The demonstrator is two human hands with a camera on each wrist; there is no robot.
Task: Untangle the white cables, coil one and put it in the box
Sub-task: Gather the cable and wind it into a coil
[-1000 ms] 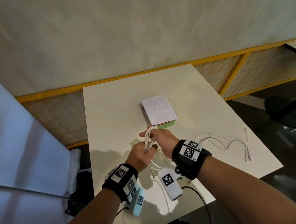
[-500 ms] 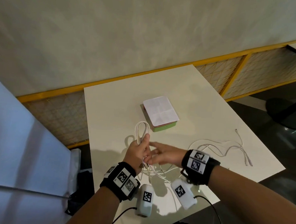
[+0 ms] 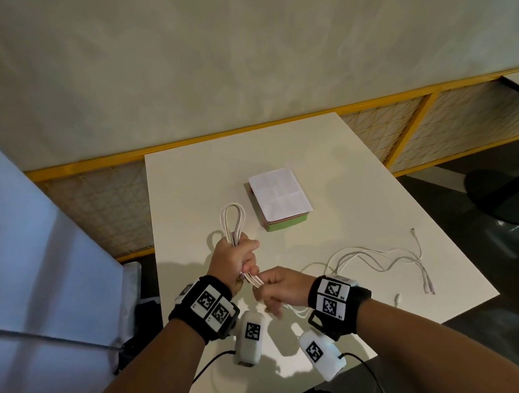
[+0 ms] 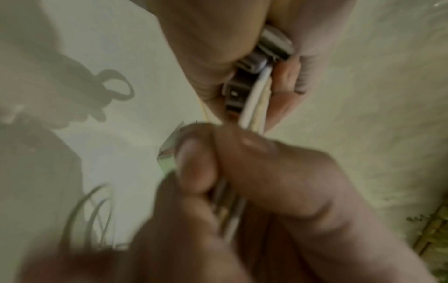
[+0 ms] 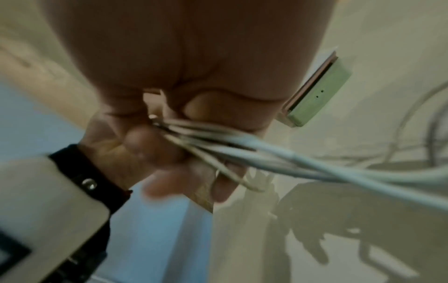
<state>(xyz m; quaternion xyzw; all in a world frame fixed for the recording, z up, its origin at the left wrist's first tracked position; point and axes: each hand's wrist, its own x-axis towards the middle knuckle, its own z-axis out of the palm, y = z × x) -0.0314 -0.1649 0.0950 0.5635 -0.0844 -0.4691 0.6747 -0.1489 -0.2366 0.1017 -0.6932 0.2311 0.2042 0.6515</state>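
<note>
My left hand (image 3: 233,258) grips a coiled white cable (image 3: 231,222) in its fist, and the loop end stands up out of the fist. Just below that fist, my right hand (image 3: 277,288) pinches the strands that come out of it. The blurred left wrist view shows the cable (image 4: 252,95) running between both hands. In the right wrist view the strands (image 5: 242,149) trail off to the right. The green box (image 3: 282,202), topped by a white sheet, sits on the table beyond my hands. A second white cable (image 3: 379,258) lies loose to the right.
The white table (image 3: 191,192) ends at a near edge just under my wrists and at a right edge past the loose cable. A yellow-framed mesh barrier (image 3: 408,126) runs behind the table. A pale blue panel (image 3: 35,258) stands to the left.
The right hand left the coil, opened its fingers beside the left hand, and now pinches the strands below the left fist. The left hand kept the coil and drew back from the box.
</note>
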